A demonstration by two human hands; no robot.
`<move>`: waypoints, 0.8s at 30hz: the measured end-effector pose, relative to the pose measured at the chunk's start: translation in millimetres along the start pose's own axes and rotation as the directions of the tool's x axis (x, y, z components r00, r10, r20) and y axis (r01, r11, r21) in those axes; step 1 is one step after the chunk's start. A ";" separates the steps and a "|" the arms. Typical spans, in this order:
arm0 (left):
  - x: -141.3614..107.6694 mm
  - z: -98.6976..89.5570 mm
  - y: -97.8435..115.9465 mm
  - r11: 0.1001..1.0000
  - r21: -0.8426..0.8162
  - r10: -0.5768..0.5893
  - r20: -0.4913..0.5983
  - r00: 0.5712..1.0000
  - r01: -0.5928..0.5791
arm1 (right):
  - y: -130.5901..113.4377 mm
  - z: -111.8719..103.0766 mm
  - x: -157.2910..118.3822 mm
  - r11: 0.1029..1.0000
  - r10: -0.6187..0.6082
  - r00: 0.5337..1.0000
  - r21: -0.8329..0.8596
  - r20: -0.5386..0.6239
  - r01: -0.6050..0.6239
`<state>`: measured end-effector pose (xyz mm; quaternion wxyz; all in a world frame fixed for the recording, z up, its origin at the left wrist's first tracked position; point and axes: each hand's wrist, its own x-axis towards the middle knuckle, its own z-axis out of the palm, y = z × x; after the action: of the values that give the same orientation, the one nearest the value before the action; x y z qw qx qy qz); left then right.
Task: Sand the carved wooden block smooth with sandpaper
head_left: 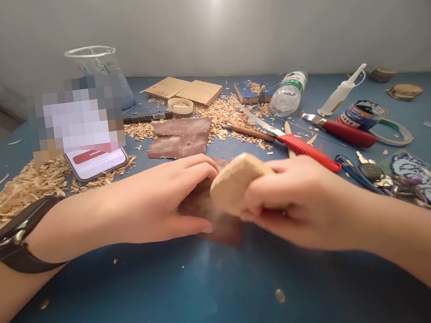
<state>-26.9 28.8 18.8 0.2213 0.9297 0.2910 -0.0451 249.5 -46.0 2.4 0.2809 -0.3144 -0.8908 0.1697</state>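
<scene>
The wood block is pinched in the right hand, over brown sandpaper on the blue tabletop; contact is blurred. At nine o'clock, the left hand spreads thumb from fingers. Shavings lie at twelve, a bottle at one.

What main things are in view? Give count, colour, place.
Carved wooden piece: 1, tan, centre
Thin sheets: at least 2, reddish-brown, centre
Wood shavings: many, tan, left and centre
Phone: 1, white screen, left
Tapered beaker: 1, clear, rear
Wooden boards: 2, tan, rear
Marker: 1, black, rear
Plastic bottle: 1, clear, rear
Squeeze bottle: 1, white, right
Bladed tools: 2, red handles, right
Wood slices: 2, brown, right
Keys: several, silver, right
Tabletop: 1, blue, beneath
Wristwatch: 1, black, left wrist
Left hand: 1, bare, centre
Right hand: 1, bare, gripping piece
</scene>
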 end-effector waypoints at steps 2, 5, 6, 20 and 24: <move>0.6 -0.3 0.4 1.000 0.002 0.009 -0.008 1.000 -0.009 | 0.3 0.1 0.9 0.999 0.008 0.999 -0.044 -0.049 -0.011; 1.7 -0.7 1.1 0.999 0.002 0.036 -0.014 0.999 -0.036 | -0.3 -0.7 1.9 0.999 -0.045 0.999 -0.015 0.019 0.045; 2.1 -0.9 1.4 0.999 0.001 0.042 -0.007 0.999 -0.042 | -0.5 -1.2 2.0 0.998 -0.058 0.998 0.009 0.035 0.058; 3.7 1.6 2.1 1.000 -0.003 0.025 -0.024 0.999 -0.025 | -1.0 -4.1 0.3 1.000 -0.012 1.000 -0.024 0.021 0.013; 3.4 1.5 3.6 1.000 -0.001 0.031 -0.020 0.999 -0.031 | -1.9 -6.1 0.1 1.000 0.002 1.000 0.030 0.017 -0.003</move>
<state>-22.0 27.3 18.2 0.2197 0.9344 0.2786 -0.0318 252.2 -46.6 8.1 0.2776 -0.3098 -0.8901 0.1860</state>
